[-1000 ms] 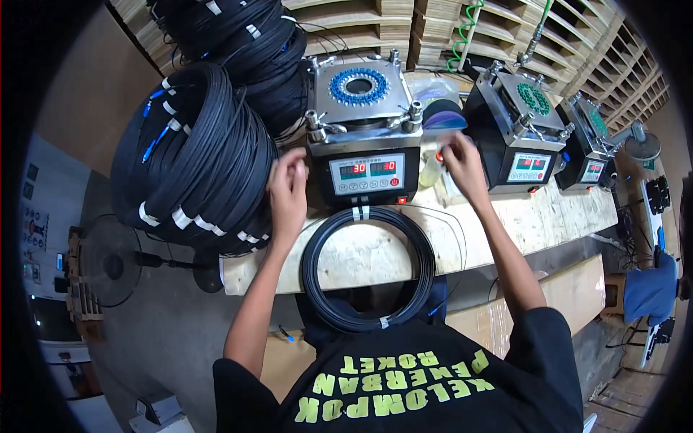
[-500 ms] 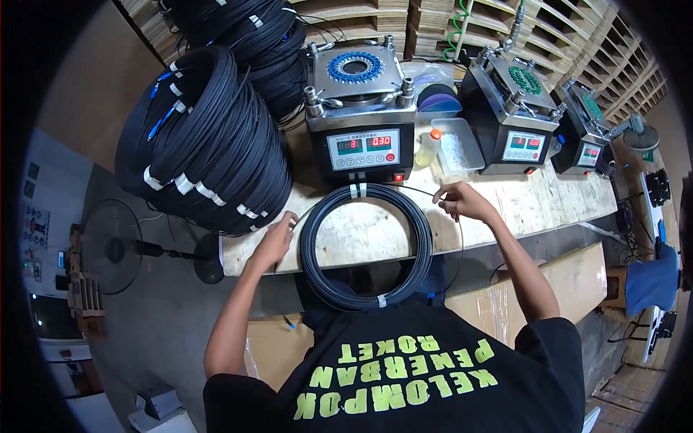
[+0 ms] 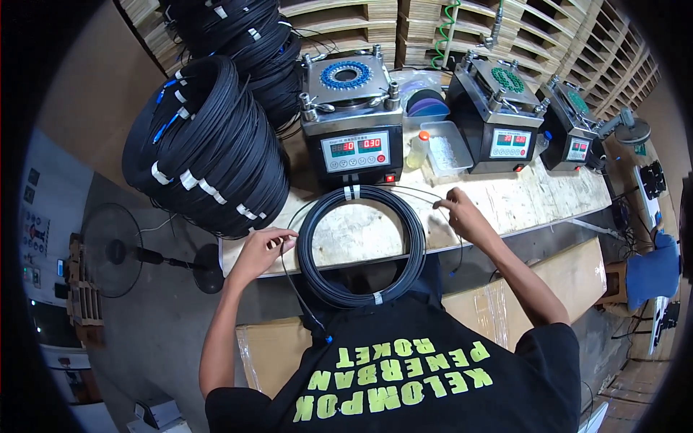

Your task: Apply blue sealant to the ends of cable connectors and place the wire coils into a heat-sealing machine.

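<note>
A coil of black cable point(image 3: 414, 249), bound with white tape at its far and near sides, lies over the front edge of the wooden bench point(image 3: 354, 238), partly overhanging it. To its left, my left hand point(image 3: 261, 254) pinches a loose cable end between thumb and fingers. That strand hangs toward my shirt and ends in a blue connector point(image 3: 328, 339). On the coil's right, my right hand point(image 3: 465, 218) is closed in a pinch on the other loose cable end, which runs from the coil's far side. Its blue tip point(image 3: 452, 274) dangles past the bench edge.
A tall stack of black cable coils point(image 3: 238, 159) stands at the left, with more behind. A polishing machine point(image 3: 354, 144) sits just beyond the coil; two similar machines are at right. Between them are an orange-capped bottle point(image 3: 417, 151) and a clear plastic tub point(image 3: 449, 148). A fan point(image 3: 115, 251) stands left.
My left hand has lifted slightly and spread its fingers around the strand, whose blue end has swung right onto my shirt. Both loose strands bow out more from the coil.
</note>
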The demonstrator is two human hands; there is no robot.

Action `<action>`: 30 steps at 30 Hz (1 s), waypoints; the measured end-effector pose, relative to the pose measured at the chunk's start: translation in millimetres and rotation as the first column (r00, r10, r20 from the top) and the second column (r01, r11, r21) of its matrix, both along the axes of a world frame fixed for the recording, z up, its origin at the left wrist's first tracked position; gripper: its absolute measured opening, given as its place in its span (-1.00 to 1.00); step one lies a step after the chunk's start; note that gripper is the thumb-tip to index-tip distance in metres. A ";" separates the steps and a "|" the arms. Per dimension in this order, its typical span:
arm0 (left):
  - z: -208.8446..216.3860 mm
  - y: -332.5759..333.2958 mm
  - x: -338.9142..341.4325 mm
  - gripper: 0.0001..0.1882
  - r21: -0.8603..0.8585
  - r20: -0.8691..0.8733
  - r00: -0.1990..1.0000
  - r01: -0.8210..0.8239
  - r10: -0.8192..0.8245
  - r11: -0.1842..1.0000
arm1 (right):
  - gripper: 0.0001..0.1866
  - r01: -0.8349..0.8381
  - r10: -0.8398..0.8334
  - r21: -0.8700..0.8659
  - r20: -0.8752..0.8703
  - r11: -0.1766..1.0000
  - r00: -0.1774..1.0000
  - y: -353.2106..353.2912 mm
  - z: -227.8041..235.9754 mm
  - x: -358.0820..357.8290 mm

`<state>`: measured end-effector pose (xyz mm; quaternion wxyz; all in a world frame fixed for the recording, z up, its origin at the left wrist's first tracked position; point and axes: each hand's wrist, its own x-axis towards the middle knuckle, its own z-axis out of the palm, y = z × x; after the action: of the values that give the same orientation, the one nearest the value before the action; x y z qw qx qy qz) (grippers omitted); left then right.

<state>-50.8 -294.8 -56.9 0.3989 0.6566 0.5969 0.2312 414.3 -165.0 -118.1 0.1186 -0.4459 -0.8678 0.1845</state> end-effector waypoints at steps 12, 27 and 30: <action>34.0 24.4 40.3 -0.75 0.219 -0.038 0.984 0.177 -0.172 0.960 | -0.73 -0.098 0.077 -0.591 -0.060 0.801 0.995 84.3 -29.1 -32.9; 45.4 53.6 49.8 -0.55 0.014 0.900 0.431 -0.166 0.060 0.986 | -0.65 -0.365 0.467 -0.437 0.151 0.822 0.871 17.6 105.3 -31.3; 38.3 59.5 54.8 -0.58 -0.026 0.933 0.352 -0.136 0.073 0.990 | -0.64 -0.487 0.492 -0.099 0.037 0.868 0.870 21.2 119.1 -41.5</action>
<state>3.9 -235.3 -18.6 0.6324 0.3819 0.3000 0.6035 372.8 -143.8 1.0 0.0219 -0.2216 -0.9469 0.2321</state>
